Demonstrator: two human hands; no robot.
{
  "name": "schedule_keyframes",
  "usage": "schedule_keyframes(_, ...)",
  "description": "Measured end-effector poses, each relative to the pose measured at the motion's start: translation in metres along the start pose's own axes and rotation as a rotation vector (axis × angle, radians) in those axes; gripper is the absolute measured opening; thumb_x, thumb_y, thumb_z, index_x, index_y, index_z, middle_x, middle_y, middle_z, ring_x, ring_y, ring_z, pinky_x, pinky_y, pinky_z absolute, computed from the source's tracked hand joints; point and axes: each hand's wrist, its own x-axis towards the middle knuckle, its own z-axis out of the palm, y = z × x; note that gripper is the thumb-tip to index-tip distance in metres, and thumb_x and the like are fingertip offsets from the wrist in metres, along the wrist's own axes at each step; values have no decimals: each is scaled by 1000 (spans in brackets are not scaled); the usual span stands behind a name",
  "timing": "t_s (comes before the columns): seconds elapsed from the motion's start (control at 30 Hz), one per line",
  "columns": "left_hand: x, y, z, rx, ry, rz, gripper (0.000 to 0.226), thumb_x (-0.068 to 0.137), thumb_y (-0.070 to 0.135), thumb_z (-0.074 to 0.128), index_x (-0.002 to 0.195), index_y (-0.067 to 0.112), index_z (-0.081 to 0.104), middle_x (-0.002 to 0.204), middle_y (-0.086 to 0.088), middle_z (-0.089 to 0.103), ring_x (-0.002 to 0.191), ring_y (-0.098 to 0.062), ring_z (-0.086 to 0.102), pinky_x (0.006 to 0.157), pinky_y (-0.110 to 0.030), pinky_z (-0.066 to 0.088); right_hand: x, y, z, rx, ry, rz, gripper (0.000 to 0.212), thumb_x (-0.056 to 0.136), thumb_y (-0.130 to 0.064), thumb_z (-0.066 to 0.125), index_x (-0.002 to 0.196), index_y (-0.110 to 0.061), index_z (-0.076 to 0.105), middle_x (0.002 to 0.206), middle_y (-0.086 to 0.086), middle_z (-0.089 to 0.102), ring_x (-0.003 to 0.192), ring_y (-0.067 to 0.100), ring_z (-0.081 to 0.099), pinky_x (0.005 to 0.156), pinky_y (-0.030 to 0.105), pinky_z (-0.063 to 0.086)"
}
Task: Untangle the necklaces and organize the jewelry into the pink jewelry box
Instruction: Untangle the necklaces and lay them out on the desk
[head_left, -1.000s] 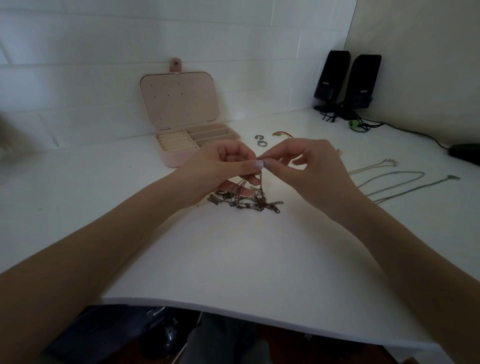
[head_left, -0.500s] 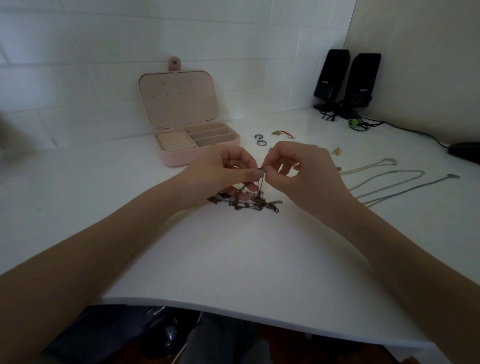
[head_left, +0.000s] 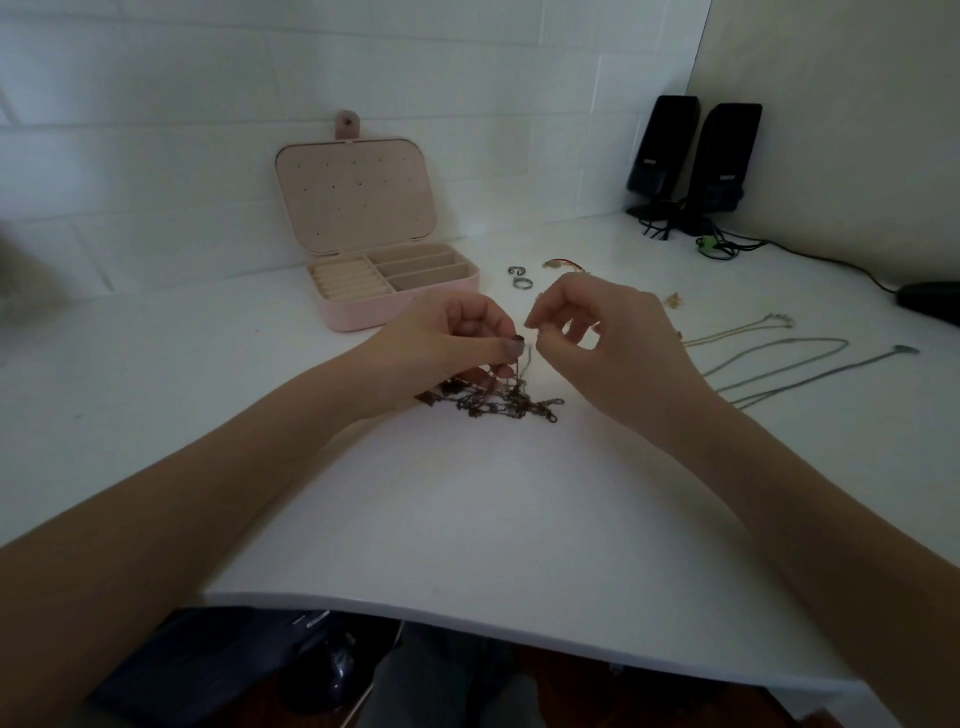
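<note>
A dark tangled necklace chain (head_left: 498, 402) lies bunched on the white table, with strands lifted up to my fingers. My left hand (head_left: 452, 343) pinches the strands between thumb and forefinger just above the pile. My right hand (head_left: 597, 332) is beside it, thumb and forefinger pinched on a thin strand of the same tangle. The pink jewelry box (head_left: 395, 301) stands open behind my left hand, lid upright, its compartments showing no jewelry. Three straightened necklaces (head_left: 779, 358) lie to the right. Two rings (head_left: 519, 277) and a gold and red piece (head_left: 563, 264) rest near the box.
Two black speakers (head_left: 696, 156) with cables stand in the back right corner. A dark object (head_left: 932, 301) sits at the right edge. A small gold piece (head_left: 674, 300) lies behind my right hand. The table's front edge (head_left: 467, 621) runs close to me.
My two hands have drawn slightly apart and the right fingers have loosened, while the tangle stays on the table beneath them.
</note>
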Motion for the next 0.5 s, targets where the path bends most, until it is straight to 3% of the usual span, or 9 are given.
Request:
schedule_keyframes(0.1, 0, 0, 0, 7, 2, 3, 9, 81, 2, 67, 77, 8, 62, 66, -3, 67, 58, -10, 62, 57, -16, 50, 1, -1, -2, 40, 4, -28, 9, 82, -19, 63, 84, -26, 69, 71, -15, 62, 71, 5, 57, 69, 23, 46)
schedule_keyframes(0.23, 0, -1, -1, 24, 2, 6, 6, 82, 5, 66, 77, 9, 64, 65, -3, 67, 58, -10, 61, 58, -17, 50, 1, 1, -2, 35, -15, -85, 6, 81, -19, 69, 81, -25, 71, 77, -11, 68, 73, 9, 59, 75, 35, 51)
schedule_keyframes(0.4, 0, -1, -1, -12, -2, -3, 5, 85, 7, 64, 80, 8, 65, 68, -3, 68, 62, -10, 62, 60, -17, 52, 1, 3, -3, -29, 0, -153, 7, 80, -18, 70, 81, -25, 72, 78, -13, 68, 71, 9, 57, 75, 38, 50)
schedule_keyframes(0.5, 0, -2, 0, 8, 2, 5, 5, 85, 7, 64, 80, 7, 66, 68, -4, 68, 63, -11, 62, 60, -16, 52, 0, 3, -3, -167, 6, -209, 7, 81, -21, 68, 82, -28, 70, 78, -14, 66, 72, 7, 51, 79, 33, 40)
